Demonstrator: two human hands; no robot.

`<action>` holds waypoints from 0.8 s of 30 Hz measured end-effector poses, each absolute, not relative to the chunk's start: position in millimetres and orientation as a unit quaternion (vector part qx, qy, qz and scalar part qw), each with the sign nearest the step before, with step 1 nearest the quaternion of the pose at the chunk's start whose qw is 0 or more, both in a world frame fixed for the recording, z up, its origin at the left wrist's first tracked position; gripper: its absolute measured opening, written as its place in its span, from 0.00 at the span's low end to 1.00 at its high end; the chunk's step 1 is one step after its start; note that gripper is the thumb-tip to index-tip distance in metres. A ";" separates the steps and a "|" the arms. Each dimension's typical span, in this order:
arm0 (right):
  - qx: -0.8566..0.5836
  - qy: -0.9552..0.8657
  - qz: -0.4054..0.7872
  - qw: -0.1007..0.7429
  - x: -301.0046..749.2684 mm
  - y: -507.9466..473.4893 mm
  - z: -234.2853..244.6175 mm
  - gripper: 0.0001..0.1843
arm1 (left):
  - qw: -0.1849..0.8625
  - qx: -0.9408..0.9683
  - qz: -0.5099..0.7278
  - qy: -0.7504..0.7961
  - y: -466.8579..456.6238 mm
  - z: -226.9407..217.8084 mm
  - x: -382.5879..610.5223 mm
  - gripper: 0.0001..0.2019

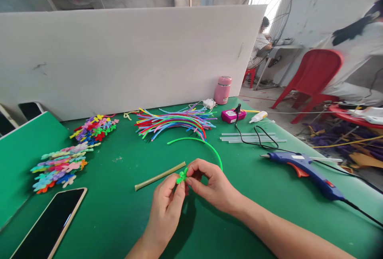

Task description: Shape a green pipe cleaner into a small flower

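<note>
Both hands meet over the table over a small bright-green pipe cleaner flower (181,177) with looped petals. My left hand (168,203) pinches it from the left between thumb and forefinger. From the right, my right hand (214,185) is closed on the flower's edge with thumb and fingertips. A long green pipe cleaner (214,151) arcs up behind my right hand; whether it joins the flower is hidden. Just beyond my left hand lies a thin tan stick (160,176). A bundle of multicoloured pipe cleaners (176,121) rests farther back.
Finished-looking colourful flowers (60,165) are piled at left, with more flowers (95,128) behind. A phone (49,225) lies front left. At right are a blue glue gun (305,171), clear glue sticks (248,137), a magenta box (232,116) and a pink bottle (223,90). A white board (134,59) stands behind.
</note>
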State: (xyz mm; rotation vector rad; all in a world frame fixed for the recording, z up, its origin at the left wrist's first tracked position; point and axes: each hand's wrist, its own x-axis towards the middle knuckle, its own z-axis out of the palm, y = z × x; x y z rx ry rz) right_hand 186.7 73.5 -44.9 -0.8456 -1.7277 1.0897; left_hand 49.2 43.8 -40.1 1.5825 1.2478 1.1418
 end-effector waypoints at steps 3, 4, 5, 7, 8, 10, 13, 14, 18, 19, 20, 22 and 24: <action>-0.348 -0.700 0.428 0.454 185.5 73.3 -45.8 0.05 | 0.379 0.636 0.448 0.502 42.2 -39.3 49.9 0.10; -0.349 -0.701 0.424 0.454 185.2 73.4 -46.0 0.05 | 0.372 0.637 0.449 0.505 41.7 -39.2 50.2 0.10; -0.349 -0.702 0.421 0.456 184.9 73.5 -46.2 0.05 | 0.366 0.638 0.450 0.507 41.3 -39.1 50.6 0.10; -0.349 -0.706 0.413 0.458 184.5 74.1 -47.0 0.05 | 0.359 0.639 0.452 0.508 41.2 -39.3 51.3 0.09; -0.351 -0.708 0.407 0.459 184.5 74.4 -47.7 0.05 | 0.359 0.639 0.452 0.509 41.5 -39.5 51.5 0.09; -0.356 -0.714 0.392 0.458 184.8 75.0 -49.3 0.05 | 0.377 0.630 0.453 0.506 42.8 -40.3 51.6 0.09; -0.351 -0.729 0.375 0.452 186.5 75.1 -50.9 0.05 | 0.437 0.586 0.464 0.500 46.2 -43.1 51.1 0.10; -0.348 -0.735 0.371 0.448 187.3 75.0 -51.0 0.04 | 0.458 0.565 0.472 0.499 47.5 -44.4 50.8 0.11; -0.347 -0.751 0.350 0.439 190.9 75.2 -50.5 0.07 | 0.525 0.475 0.509 0.490 51.6 -48.1 50.5 0.11; -0.346 -0.755 0.341 0.441 191.6 75.7 -50.6 0.08 | 0.540 0.452 0.518 0.486 52.0 -48.0 50.9 0.10; -0.342 -0.759 0.334 0.443 192.2 76.2 -50.9 0.08 | 0.554 0.431 0.524 0.481 52.1 -47.4 51.4 0.10; -0.330 -0.765 0.324 0.448 192.9 77.2 -51.8 0.08 | 0.578 0.399 0.532 0.474 51.7 -45.4 52.9 0.09; -0.327 -0.765 0.321 0.454 192.9 77.9 -52.5 0.06 | 0.598 0.387 0.529 0.461 50.8 -43.3 54.0 0.09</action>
